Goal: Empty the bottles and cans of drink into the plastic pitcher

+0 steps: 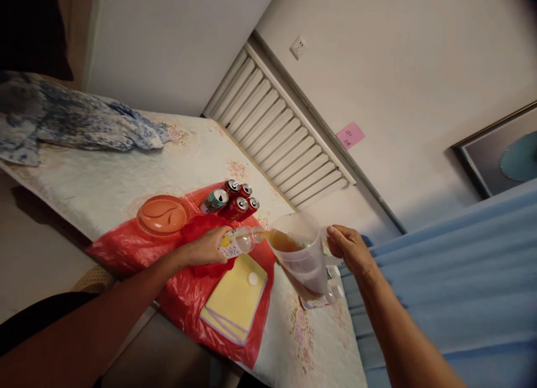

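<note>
My left hand (pixel 208 244) is closed around a clear plastic bottle (pixel 235 242) with a white and yellow label. The bottle lies nearly level, its mouth at the rim of a translucent pitcher (pixel 300 262). Brown liquid (pixel 286 242) fills part of the pitcher, and a stream of it runs from the bottle's mouth. My right hand (pixel 349 248) grips the pitcher's handle, fingers wrapped round it. Below the bottle, yellow cloths (pixel 235 298) lie folded on a red plastic bag (pixel 180 304), with a white bottle cap (pixel 253 278) on top.
Several opened drink cans (pixel 237 207) stand beyond the bottle, near an orange round dish (pixel 163 214). Behind the pitcher are more clear bottles (pixel 334 287). A patterned cloth (pixel 92 119) lies at the table's far left. A radiator (pixel 277 130) and a blue curtain (pixel 453 298) border the table.
</note>
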Demonstrator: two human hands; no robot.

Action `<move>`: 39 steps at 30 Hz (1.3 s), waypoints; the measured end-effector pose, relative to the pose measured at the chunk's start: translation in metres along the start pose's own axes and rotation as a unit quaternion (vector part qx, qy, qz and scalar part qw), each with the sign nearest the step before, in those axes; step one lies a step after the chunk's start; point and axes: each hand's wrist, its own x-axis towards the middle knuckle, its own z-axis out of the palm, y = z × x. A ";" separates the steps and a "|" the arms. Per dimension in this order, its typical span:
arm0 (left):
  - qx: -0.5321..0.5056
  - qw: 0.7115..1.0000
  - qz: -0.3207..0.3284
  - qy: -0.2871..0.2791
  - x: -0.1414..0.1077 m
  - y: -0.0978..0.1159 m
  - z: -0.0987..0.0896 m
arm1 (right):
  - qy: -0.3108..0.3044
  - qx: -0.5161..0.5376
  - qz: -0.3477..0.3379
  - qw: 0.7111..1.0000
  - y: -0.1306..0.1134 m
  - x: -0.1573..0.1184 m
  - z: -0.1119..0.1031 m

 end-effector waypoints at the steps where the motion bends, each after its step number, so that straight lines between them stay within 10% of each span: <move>1: -0.001 1.000 0.001 0.000 0.000 0.000 0.000 | -0.009 0.019 0.007 1.000 0.002 -0.001 0.002; 13: -0.049 0.998 -0.036 0.007 -0.005 0.010 -0.010 | 0.051 0.195 0.030 0.979 0.040 -0.015 0.034; 26: -0.060 0.984 -0.011 0.169 -0.002 0.020 -0.035 | 0.223 0.370 0.047 0.901 0.050 0.007 0.059; 39: -0.066 0.932 -0.020 0.357 -0.013 0.020 -0.042 | 0.187 0.469 0.045 0.862 0.043 0.028 0.166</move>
